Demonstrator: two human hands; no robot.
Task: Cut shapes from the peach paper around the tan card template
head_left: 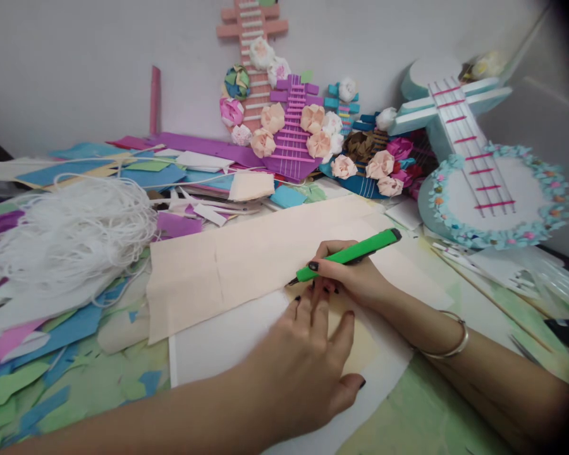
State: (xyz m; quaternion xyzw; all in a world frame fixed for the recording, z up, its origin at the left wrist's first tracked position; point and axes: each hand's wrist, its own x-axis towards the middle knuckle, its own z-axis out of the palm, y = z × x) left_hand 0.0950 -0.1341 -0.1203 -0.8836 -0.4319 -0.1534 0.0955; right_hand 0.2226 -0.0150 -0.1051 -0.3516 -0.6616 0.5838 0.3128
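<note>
My right hand (355,272) holds a green marker-like tool (348,254), slanted with its dark tip low on the left, at the lower edge of a long cream paper strip (251,253). My left hand (308,347) lies with fingers spread on a small pale yellow piece (355,338), its fingertips just below the tip. Under both is a white sheet (218,347). The cream strip stretches from left of centre to the right, with a crease near its left end. A bracelet circles my right wrist.
A heap of white cord (76,230) sits at the left among coloured paper scraps (61,335). Decorated paper guitars, one purple (294,139) and one large light blue (488,183), stand at the back. Thin sticks (493,297) lie at the right.
</note>
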